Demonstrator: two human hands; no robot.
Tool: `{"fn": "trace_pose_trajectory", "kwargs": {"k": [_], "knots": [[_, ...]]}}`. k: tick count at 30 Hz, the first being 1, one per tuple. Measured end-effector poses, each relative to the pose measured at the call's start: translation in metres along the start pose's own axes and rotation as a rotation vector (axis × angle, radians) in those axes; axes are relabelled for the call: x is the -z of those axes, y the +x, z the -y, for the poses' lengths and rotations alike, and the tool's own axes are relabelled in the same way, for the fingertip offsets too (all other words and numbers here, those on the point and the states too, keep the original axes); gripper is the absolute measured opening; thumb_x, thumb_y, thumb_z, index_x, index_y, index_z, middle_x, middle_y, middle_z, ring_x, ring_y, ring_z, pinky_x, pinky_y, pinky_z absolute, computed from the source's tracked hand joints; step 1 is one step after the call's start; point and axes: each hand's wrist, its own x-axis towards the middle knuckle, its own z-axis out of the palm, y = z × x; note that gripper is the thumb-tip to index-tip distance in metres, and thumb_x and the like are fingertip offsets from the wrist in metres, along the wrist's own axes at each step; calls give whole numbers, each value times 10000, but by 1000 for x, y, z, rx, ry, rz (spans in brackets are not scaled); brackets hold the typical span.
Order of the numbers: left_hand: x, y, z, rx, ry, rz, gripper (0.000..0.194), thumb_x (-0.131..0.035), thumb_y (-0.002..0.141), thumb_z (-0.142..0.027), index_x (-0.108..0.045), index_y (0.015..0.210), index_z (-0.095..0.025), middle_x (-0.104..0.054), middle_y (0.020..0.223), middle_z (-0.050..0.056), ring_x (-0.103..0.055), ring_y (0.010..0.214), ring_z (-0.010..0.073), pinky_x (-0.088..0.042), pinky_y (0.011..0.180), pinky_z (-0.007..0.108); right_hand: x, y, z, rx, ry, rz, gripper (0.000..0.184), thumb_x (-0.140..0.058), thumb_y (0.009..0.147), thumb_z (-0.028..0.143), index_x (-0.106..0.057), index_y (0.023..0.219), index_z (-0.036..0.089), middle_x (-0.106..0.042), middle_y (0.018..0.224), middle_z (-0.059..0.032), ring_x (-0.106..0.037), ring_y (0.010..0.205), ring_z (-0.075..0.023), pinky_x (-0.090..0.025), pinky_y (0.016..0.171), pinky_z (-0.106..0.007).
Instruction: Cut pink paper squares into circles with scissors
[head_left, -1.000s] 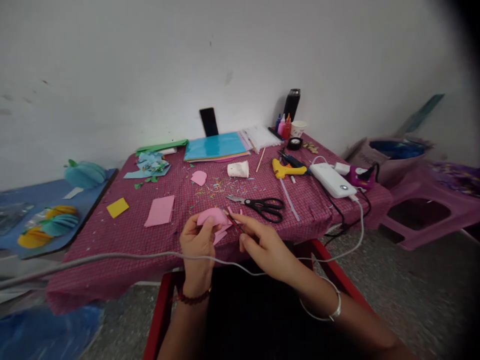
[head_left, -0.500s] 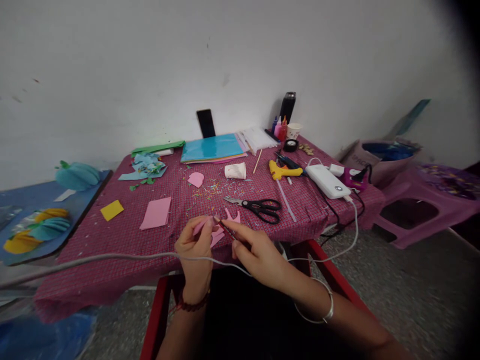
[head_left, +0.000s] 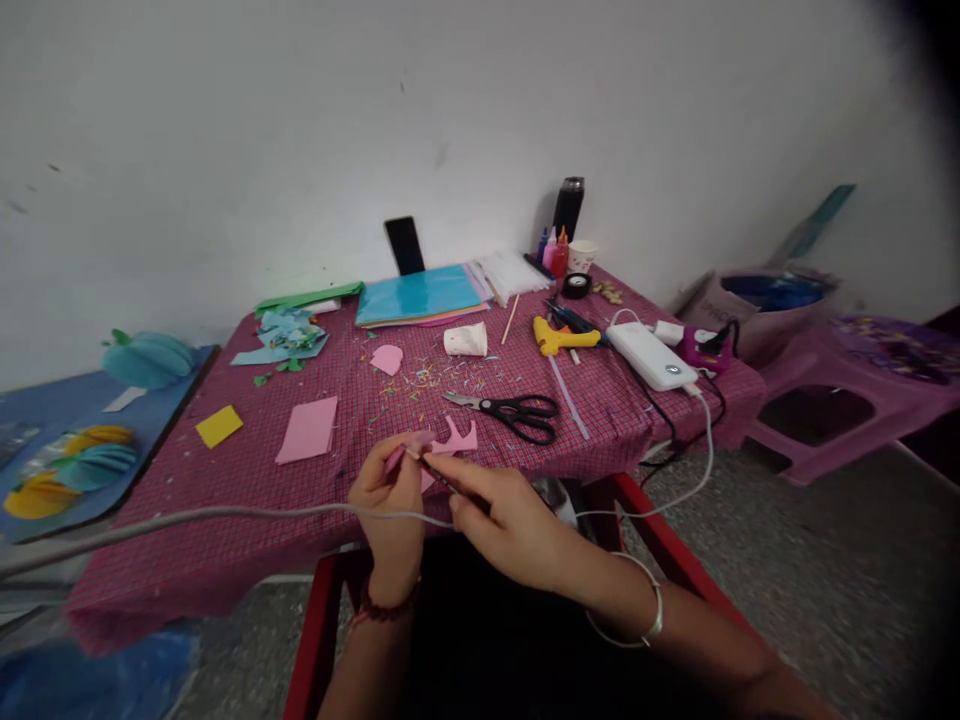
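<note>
Near the table's front edge, my left hand (head_left: 386, 495) is closed on a small piece of pink paper (head_left: 396, 457), pinched between thumb and fingers. My right hand (head_left: 510, 520) grips a slim dark pencil-like stick (head_left: 440, 478), its far end against the pink paper at the left fingertips. The exact tip is hidden by the fingers. Just beyond my hands lies a pink paper offcut (head_left: 459, 437) with a curved cut edge. Black-handled scissors (head_left: 517, 412) rest partly spread behind it. A pink paper stack (head_left: 307, 430) is to the left, and a rounded pink cutout (head_left: 387, 359) lies farther back.
A white cable (head_left: 225, 513) crosses in front of my wrists. On the checked tablecloth (head_left: 247, 490) are paper scraps, a tipped paper cup (head_left: 466, 340), a yellow glue gun (head_left: 562, 338), a glue stick (head_left: 570, 398) and a white power bank (head_left: 652, 355). Blue folders (head_left: 424, 292) lie at the back.
My right hand and the stick have shifted slightly left, closer to the left fingertips. The whole view has moved a little; the pink paper stays in my left hand.
</note>
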Motion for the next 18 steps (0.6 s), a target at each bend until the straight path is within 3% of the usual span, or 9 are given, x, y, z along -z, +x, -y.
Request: {"fn": "trace_pose_trajectory", "kwargs": {"k": [4, 7, 13, 18], "knots": [[-4, 8, 1, 373, -457, -26, 201, -765, 642, -161, -685, 826, -176, -723, 782, -2, -676, 735, 117, -543, 753, 243, 4, -2, -11, -69, 38, -99, 496, -441, 875, 100, -495, 1356, 206, -686, 896, -35, -602, 711, -126, -476, 651, -260], [-5, 12, 3, 545, -612, -39, 234, -783, 557, -88, -691, 762, -154, -724, 756, -2, -681, 703, 98, -545, 744, 199, 5, -3, -22, -115, 89, -140, 470, -435, 890, 118, -491, 1347, 215, -590, 677, 28, -533, 587, -108, -426, 567, -234], [-5, 9, 0, 640, -684, -81, 149, -776, 584, -128, -640, 622, -174, -685, 632, -39, -645, 576, 83, -516, 547, 169, -2, -6, -25, -115, 173, -132, 458, -430, 887, 123, -501, 1331, 213, -567, 659, 38, -524, 559, -98, -417, 543, -224], [-5, 7, -4, 567, -669, -106, 198, -807, 557, -139, -635, 650, -168, -691, 660, -36, -645, 582, 81, -526, 576, 171, -7, -6, -24, -119, 193, -153, 455, -427, 879, 122, -507, 1320, 198, -556, 660, 35, -521, 554, -99, -409, 523, -217]]}}
